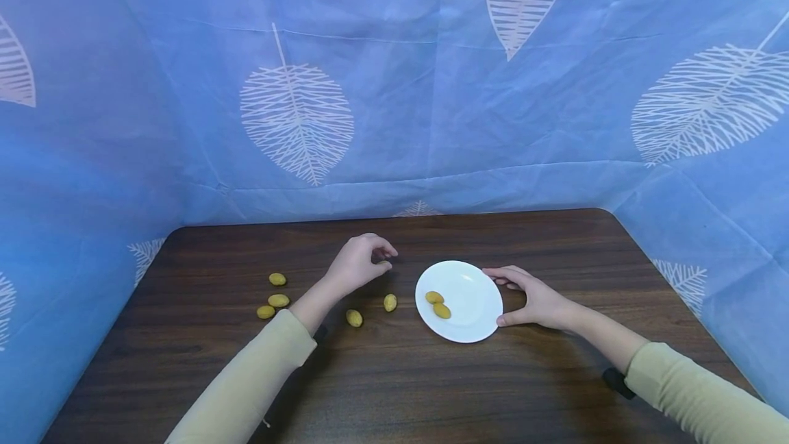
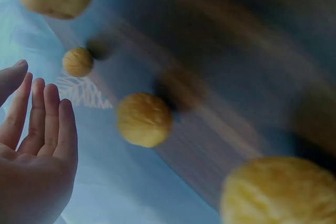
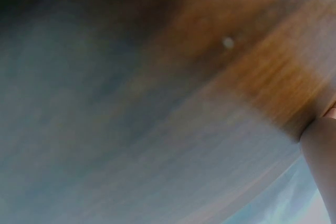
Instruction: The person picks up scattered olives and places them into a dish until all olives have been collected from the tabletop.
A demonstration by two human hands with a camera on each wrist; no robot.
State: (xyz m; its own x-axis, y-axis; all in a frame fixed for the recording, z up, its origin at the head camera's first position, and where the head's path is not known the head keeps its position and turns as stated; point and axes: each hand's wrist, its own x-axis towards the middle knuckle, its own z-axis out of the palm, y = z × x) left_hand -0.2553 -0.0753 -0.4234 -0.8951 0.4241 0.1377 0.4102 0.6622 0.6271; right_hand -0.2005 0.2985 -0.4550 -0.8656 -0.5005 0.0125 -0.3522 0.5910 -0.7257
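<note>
Markings first: white leaf prints (image 1: 297,122) on the blue cloth (image 1: 394,88) behind and beside the counter (image 1: 456,389); white plate (image 1: 474,307) looks plain, with a faint glint on it.

View differences: the plate shows in the head view only. Left wrist cam has four yellow pieces (image 2: 144,120) close up, the lower right one cut by the frame edge, skins wrinkled, plus counter and a bit of leaf print. Right wrist cam is mostly blurred wood grain, a small pale spot (image 3: 228,42), a strip of cloth at bottom right and a sliver of skin at the right edge; can't read that hand's grip from there.

Containers: plate sits right of centre on the counter. Two yellow pieces on it, left half, touching each other. Five more on bare counter: three grouped at left (two together, one just behind them), two between that group and the plate, set apart from each other.

Hands: left hand (image 1: 360,262) is over the counter left of the plate, nothing in it; thumb apart from the fingers, which look loosely extended in the wrist view. Nearest piece is the one closest to the plate. Right hand (image 1: 535,301) holds the plate's right rim, thumb at the near side, fingers at the far side, well spread. Both sleeves (image 1: 253,375) pale yellow-green.
</note>
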